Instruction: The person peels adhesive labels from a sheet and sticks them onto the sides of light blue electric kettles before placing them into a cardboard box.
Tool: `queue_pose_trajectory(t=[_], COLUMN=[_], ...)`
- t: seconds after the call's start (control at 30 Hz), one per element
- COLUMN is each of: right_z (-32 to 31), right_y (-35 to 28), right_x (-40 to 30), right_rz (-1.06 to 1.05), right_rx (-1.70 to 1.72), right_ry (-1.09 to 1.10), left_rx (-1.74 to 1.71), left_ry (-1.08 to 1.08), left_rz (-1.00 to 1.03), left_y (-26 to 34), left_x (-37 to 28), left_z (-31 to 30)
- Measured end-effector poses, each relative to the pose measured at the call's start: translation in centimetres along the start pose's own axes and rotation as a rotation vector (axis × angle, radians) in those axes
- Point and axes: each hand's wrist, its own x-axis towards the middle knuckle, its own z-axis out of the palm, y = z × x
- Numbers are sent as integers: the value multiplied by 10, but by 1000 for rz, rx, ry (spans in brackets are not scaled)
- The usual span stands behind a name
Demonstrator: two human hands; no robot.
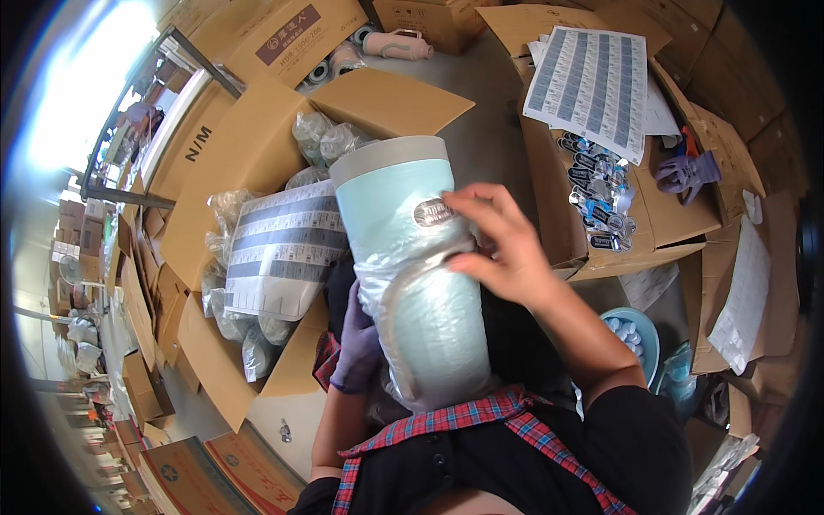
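Observation:
A large pale-green vacuum flask (412, 193) with a grey rim lies across my lap, its lower part inside a clear plastic bag. An oval dark and silver label (433, 212) is on its side, near the edge of the bag. My left hand (360, 341), in a purple glove, holds the flask from its left side and is partly hidden. My bare right hand (496, 241) is over the flask, fingertips at the label's right end and thumb near the bag's edge; whether it grips anything is unclear.
At left an open carton (225, 167) holds bagged items and a printed sheet (283, 248). On a carton (676, 212) at right lie printed sheets (589, 84), a pile of labels (595, 187) and a purple glove (689, 174). A blue bucket (651, 335) holds small round pieces.

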Motion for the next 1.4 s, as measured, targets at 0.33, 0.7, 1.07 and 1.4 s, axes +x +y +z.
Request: queue_pose_trajectory(t=[0.33, 0.7, 1.07, 1.4], right_z=[31, 30, 40, 48], right_y=[-2, 36, 42, 40], right_x=[-34, 46, 77, 85], right_rz=[-321, -92, -205, -166], right_rx=[-79, -363, -329, -278], right_ry=[-399, -39, -194, -280], left_rx=[595, 481, 563, 650], left_ry=[102, 130, 137, 204], left_rz=[558, 471, 496, 548], left_y=[48, 36, 35, 32], left_x=[-15, -25, -25, -22], left_z=[27, 36, 29, 21])
